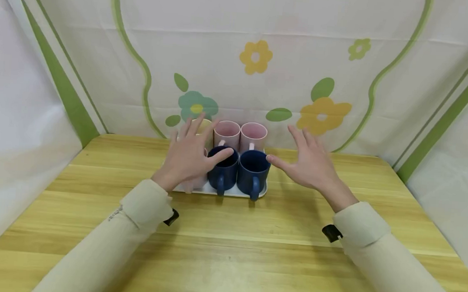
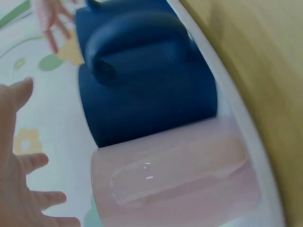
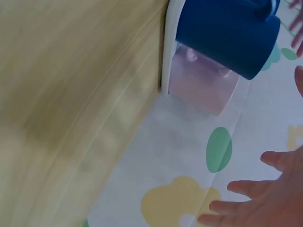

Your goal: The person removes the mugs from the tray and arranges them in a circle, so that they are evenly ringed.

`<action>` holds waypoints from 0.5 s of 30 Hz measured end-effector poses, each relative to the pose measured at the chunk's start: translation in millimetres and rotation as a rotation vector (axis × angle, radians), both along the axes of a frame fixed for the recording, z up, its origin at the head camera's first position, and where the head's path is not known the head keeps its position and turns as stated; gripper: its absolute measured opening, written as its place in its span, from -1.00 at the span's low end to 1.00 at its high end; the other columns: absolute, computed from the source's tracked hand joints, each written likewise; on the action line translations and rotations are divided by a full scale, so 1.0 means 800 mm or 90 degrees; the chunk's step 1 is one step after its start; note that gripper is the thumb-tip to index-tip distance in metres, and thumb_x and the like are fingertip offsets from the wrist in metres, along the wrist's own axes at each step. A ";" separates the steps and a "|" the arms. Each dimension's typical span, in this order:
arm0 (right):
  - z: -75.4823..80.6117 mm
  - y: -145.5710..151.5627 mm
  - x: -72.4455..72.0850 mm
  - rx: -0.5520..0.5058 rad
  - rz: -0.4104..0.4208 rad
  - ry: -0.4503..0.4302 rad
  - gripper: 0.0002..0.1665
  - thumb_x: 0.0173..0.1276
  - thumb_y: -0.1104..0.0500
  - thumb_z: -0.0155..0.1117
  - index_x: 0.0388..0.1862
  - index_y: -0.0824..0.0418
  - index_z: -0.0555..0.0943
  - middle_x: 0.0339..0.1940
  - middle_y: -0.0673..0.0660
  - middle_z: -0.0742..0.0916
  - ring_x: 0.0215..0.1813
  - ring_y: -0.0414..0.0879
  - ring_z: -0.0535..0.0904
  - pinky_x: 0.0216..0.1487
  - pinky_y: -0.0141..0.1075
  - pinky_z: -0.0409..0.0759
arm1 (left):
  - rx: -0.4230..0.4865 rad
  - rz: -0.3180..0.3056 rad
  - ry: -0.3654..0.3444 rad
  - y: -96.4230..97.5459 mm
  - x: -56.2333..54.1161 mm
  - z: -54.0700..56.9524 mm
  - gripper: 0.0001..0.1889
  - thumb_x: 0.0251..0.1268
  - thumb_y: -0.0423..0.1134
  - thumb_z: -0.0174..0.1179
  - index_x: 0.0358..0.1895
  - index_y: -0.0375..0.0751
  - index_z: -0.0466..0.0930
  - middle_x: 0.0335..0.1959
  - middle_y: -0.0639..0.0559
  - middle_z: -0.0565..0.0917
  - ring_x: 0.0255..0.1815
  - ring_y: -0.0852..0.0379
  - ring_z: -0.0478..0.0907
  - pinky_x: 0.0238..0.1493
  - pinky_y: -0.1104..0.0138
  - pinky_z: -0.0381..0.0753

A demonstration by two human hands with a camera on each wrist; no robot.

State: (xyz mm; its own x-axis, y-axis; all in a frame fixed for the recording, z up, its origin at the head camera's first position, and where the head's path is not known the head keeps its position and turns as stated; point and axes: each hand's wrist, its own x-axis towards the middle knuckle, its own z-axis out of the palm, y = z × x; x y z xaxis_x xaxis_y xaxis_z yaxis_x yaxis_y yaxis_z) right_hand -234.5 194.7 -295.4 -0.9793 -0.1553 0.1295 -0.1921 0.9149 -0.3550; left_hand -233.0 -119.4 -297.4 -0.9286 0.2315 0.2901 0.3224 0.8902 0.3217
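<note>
On a white tray [image 1: 236, 193] stand several mugs in two rows. The front row has two navy mugs [image 1: 222, 177] [image 1: 253, 180] with handles toward me and a pale pink mug [image 2: 180, 172] at its left, largely covered by my left hand in the head view. Behind are two pink mugs [image 1: 227, 131] [image 1: 254, 133] and a pale yellow mug [image 1: 205, 127]. My left hand [image 1: 188, 156] is spread over the tray's left end, its thumb overlapping a navy mug's rim. Fingers apart, my right hand [image 1: 312, 163] hovers right of the tray, thumb tip by the right navy mug's rim.
The tray sits at the far side of a wooden table [image 1: 226, 254], close to a white flowered cloth backdrop [image 1: 291, 32]. White cloth also hangs at the left and right sides. Black bands [image 1: 332, 233] show at both wrists below the beige sleeves.
</note>
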 end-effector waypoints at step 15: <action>-0.027 0.015 0.021 -0.436 0.093 -0.209 -0.40 0.60 -0.16 0.28 0.31 0.27 0.59 0.26 0.23 0.74 0.26 0.08 0.70 0.34 0.05 0.69 | 0.470 0.100 -0.059 -0.091 0.026 -0.037 -0.31 0.60 0.19 0.14 0.60 -0.07 0.33 0.63 -0.07 0.40 0.65 -0.17 0.30 0.60 -0.14 0.35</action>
